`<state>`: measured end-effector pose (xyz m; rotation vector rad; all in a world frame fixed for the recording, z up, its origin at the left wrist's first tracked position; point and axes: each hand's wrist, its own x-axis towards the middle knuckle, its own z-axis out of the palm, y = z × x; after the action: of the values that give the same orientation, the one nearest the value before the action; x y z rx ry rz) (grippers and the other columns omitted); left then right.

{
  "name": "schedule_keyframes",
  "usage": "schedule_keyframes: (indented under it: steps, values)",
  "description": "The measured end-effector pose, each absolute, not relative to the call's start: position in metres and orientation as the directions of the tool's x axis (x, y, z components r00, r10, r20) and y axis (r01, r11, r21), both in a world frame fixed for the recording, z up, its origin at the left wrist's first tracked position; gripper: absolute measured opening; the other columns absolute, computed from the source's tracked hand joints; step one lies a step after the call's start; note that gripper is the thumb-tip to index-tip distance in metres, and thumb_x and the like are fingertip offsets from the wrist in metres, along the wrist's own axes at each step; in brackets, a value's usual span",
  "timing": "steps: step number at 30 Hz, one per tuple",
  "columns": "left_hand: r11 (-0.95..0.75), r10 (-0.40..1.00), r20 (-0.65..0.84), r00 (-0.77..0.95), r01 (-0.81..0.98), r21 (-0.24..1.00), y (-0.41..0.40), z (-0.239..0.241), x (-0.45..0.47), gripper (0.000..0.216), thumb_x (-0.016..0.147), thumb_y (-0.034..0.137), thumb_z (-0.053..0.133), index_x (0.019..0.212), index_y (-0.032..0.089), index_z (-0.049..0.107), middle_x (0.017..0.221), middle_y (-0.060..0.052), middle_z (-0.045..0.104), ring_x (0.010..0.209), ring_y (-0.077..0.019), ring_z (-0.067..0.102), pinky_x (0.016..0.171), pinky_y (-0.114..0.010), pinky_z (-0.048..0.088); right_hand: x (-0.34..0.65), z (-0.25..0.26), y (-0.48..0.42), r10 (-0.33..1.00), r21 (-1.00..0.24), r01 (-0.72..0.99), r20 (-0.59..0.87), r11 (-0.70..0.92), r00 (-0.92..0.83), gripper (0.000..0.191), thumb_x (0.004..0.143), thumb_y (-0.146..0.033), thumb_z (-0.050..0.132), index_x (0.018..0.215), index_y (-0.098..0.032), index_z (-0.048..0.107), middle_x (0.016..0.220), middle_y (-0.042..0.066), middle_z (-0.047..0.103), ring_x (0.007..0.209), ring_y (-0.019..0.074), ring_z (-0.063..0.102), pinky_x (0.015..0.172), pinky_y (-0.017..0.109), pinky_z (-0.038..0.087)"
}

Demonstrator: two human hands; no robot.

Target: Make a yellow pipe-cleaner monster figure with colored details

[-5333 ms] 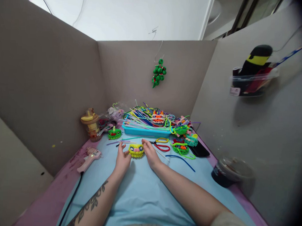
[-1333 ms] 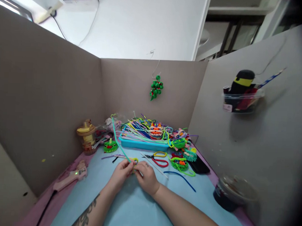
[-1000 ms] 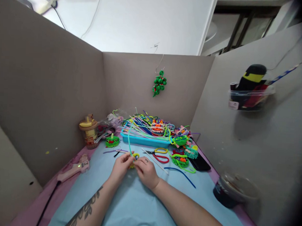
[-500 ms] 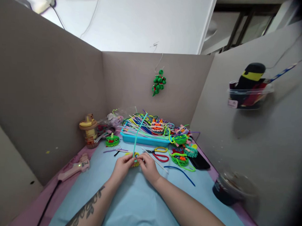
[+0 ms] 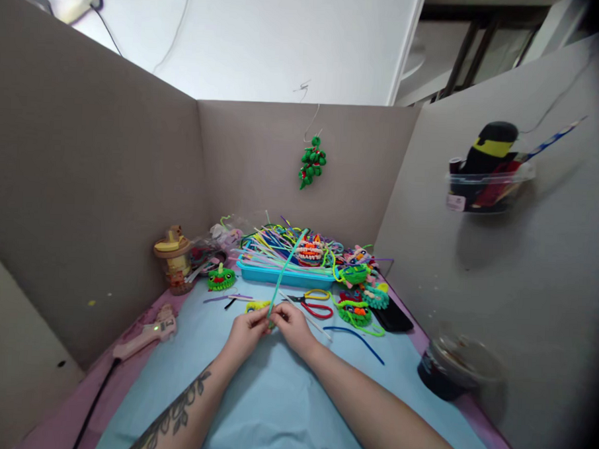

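Note:
A long turquoise pipe cleaner [image 5: 286,263] rises from between my fingertips, leaning up and to the right. My left hand [image 5: 248,332] pinches its lower end, and my right hand [image 5: 294,325] is closed at the same spot, thumb and fingers together. The exact grip of each finger is too small to make out. Just behind my left hand lies a yellow fuzzy piece [image 5: 257,306], partly covered. Scissors [image 5: 316,303] with a yellow and a red handle rest beyond my right hand. A white pipe cleaner [image 5: 319,328] lies partly behind that hand.
A blue tray [image 5: 287,277] heaped with pipe cleaners stands at the back. Green fuzzy figures [image 5: 221,279] sit around it. On the left lies a pink glue gun [image 5: 150,334]. A dark phone [image 5: 393,316], a blue pipe cleaner [image 5: 358,339] and a tub [image 5: 452,370] are at right.
The turquoise pipe cleaner now leans further right. Both hands have shifted slightly, uncovering more of the yellow piece behind them. The whole view has moved a little.

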<state>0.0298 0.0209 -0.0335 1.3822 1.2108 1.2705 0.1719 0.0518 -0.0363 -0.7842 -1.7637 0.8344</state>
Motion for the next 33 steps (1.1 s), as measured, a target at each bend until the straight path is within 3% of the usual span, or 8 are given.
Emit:
schedule_keyframes:
  steps: [8,11,14,20,29,33]
  values:
    - [-0.380,0.925,0.361,0.120,0.337,0.861,0.018,-0.034,0.030,0.035,0.078,0.023,0.047,0.108,0.018,0.064,0.084,-0.007,0.065,0.059,-0.0126,0.056,0.057,-0.025,0.048,0.172,-0.034,0.052,0.827,-0.866,0.051,0.456,0.498,-0.330,0.011,0.074,-0.019,0.054,0.063,-0.016,0.057,0.064,-0.001,0.052,0.064,0.0122,0.050,0.062,0.024,0.040]
    - [-0.424,0.903,0.408,0.134,0.425,0.800,0.013,-0.031,0.034,0.040,0.079,0.022,0.046,0.118,0.017,0.056,0.094,-0.009,0.065,0.071,-0.0152,0.059,0.064,-0.027,0.049,0.170,-0.033,0.051,0.858,-0.889,0.028,0.433,0.458,-0.276,0.015,0.074,-0.021,0.053,0.060,-0.017,0.051,0.059,-0.003,0.047,0.058,0.0108,0.045,0.056,0.022,0.037]
    - [-0.418,0.889,0.452,0.080,0.545,0.727,0.008,-0.030,0.037,0.037,0.077,0.023,0.052,0.114,0.017,0.054,0.099,-0.010,0.064,0.081,-0.0176,0.060,0.071,-0.029,0.048,0.170,-0.032,0.052,0.882,-0.899,0.022,0.425,0.438,-0.204,0.017,0.074,-0.024,0.052,0.060,-0.017,0.047,0.058,-0.004,0.043,0.056,0.0104,0.041,0.054,0.022,0.035]
    - [-0.356,0.881,0.469,0.057,0.734,0.578,0.004,-0.028,0.036,0.015,0.080,0.029,0.051,0.089,0.018,0.056,0.078,-0.005,0.064,0.070,-0.0164,0.060,0.065,-0.026,0.044,0.168,-0.034,0.051,0.901,-0.911,-0.005,0.408,0.412,-0.148,0.018,0.074,-0.027,0.055,0.061,-0.017,0.048,0.059,-0.004,0.045,0.057,0.0108,0.042,0.055,0.022,0.036]
    - [-0.353,0.849,0.518,0.107,0.844,0.405,0.004,-0.024,0.036,0.019,0.086,0.027,0.045,0.092,0.019,0.060,0.084,-0.006,0.068,0.075,-0.0169,0.063,0.068,-0.024,0.044,0.166,-0.036,0.049,0.911,-0.925,-0.048,0.380,0.378,-0.159,0.017,0.073,-0.028,0.056,0.061,-0.017,0.051,0.058,-0.003,0.049,0.056,0.0112,0.046,0.054,0.023,0.039]
    - [-0.370,0.841,0.533,0.092,0.816,0.444,0.006,-0.026,0.032,0.022,0.086,0.028,0.044,0.096,0.020,0.062,0.092,-0.007,0.069,0.080,-0.0178,0.063,0.072,-0.026,0.045,0.165,-0.039,0.050,0.939,-0.952,-0.077,0.306,0.297,-0.160,0.019,0.071,-0.032,0.059,0.063,-0.015,0.057,0.059,-0.001,0.055,0.058,0.0125,0.050,0.055,0.024,0.041]
